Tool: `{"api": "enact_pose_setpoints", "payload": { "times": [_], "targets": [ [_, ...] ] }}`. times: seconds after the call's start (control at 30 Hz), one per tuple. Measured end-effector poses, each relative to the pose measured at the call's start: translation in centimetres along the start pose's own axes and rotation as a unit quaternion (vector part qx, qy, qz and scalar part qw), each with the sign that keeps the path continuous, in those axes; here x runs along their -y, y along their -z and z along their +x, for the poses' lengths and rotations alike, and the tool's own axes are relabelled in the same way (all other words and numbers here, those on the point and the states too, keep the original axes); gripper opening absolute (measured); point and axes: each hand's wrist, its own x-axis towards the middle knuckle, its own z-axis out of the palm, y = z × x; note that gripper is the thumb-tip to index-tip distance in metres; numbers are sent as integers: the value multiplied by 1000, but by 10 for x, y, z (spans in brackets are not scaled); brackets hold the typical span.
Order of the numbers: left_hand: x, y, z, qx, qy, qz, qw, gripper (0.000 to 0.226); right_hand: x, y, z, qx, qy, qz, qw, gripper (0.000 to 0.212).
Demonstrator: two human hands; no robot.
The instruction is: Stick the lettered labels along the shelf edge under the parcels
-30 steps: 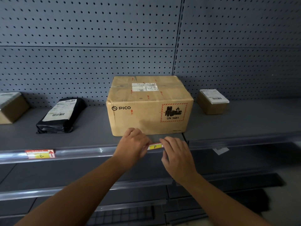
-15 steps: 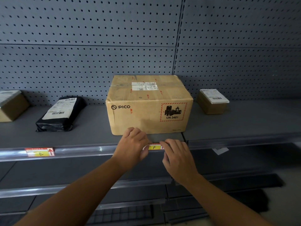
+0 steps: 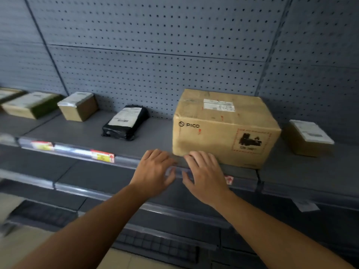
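A big PICO cardboard box (image 3: 223, 131) stands on the grey shelf (image 3: 81, 131). Both my hands rest flat on the clear strip along the shelf edge (image 3: 179, 172), just below the box's left corner. My left hand (image 3: 155, 171) and my right hand (image 3: 206, 175) have their fingers spread and hold nothing. A red end of the F label (image 3: 229, 180) shows beside my right hand; the rest is hidden under it. The E label (image 3: 103, 156) sits on the strip below a black parcel (image 3: 125, 123). One more label (image 3: 42, 145) lies further left.
Small cardboard boxes stand left (image 3: 77, 105) and right (image 3: 308, 136) of the big box, with a flat one (image 3: 29, 105) at far left. Grey pegboard (image 3: 155, 55) backs the shelf. Lower shelves (image 3: 77, 191) run beneath, and a loose paper slip (image 3: 307, 205) lies at lower right.
The view has swung left and tilted, and is blurred. My hands have slid left along the strip, so the F label now lies under and right of my right hand.
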Motion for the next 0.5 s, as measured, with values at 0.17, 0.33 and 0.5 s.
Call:
{"api": "enact_pose_setpoints", "payload": {
  "times": [0.17,0.33,0.5],
  "targets": [
    [61,67,-87,12,196,79,977,28,99,-32,66,4,130,67,989,38],
    [87,133,-181,-38,400,160,902,28,211,-55,92,16,232,115,966,39],
    [95,177,-248,-41,505,202,838,28,293,-65,102,23,275,156,949,39]
  ]
}}
